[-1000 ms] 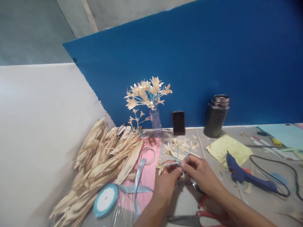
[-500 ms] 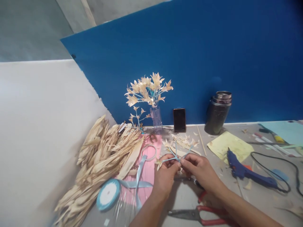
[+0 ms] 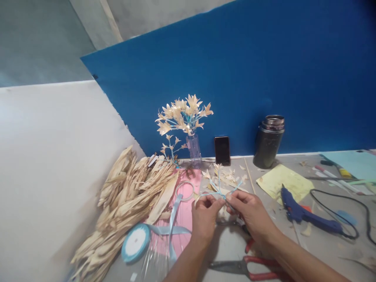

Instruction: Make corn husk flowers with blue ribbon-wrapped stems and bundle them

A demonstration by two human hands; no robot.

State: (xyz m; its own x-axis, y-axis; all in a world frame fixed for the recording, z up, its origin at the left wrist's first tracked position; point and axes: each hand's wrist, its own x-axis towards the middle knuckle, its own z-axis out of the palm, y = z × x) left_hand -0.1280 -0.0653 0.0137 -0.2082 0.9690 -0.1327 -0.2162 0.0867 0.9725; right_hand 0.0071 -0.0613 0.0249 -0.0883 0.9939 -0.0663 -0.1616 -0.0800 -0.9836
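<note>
Between both hands is a small branching flower stem (image 3: pixel 218 187), wrapped in light blue, with pale husk blossoms on its tips. My left hand (image 3: pixel 205 213) pinches it from the left, near where the branches join. From the right, my right hand (image 3: pixel 249 209) grips the same joint between thumb and fingers. The fingertips nearly meet, and the lower stem is hidden behind them. Red-handled scissors (image 3: pixel 243 268) lie on the table under my right forearm. A second tool with a red handle shows partly beneath the right hand.
Dried corn husks (image 3: pixel 138 196) heap at left beside a blue ribbon spool (image 3: pixel 135 243). A clear vase (image 3: pixel 194 150) of husk flowers, a phone (image 3: pixel 222 151) and a dark flask (image 3: pixel 268 141) stand along the back. A blue glue gun (image 3: pixel 308 215) with its cord lies at right.
The flower stem has shifted and turned slightly between the fingers, its right branch now lying lower. Both hands keep their hold; the view has tilted a little.
</note>
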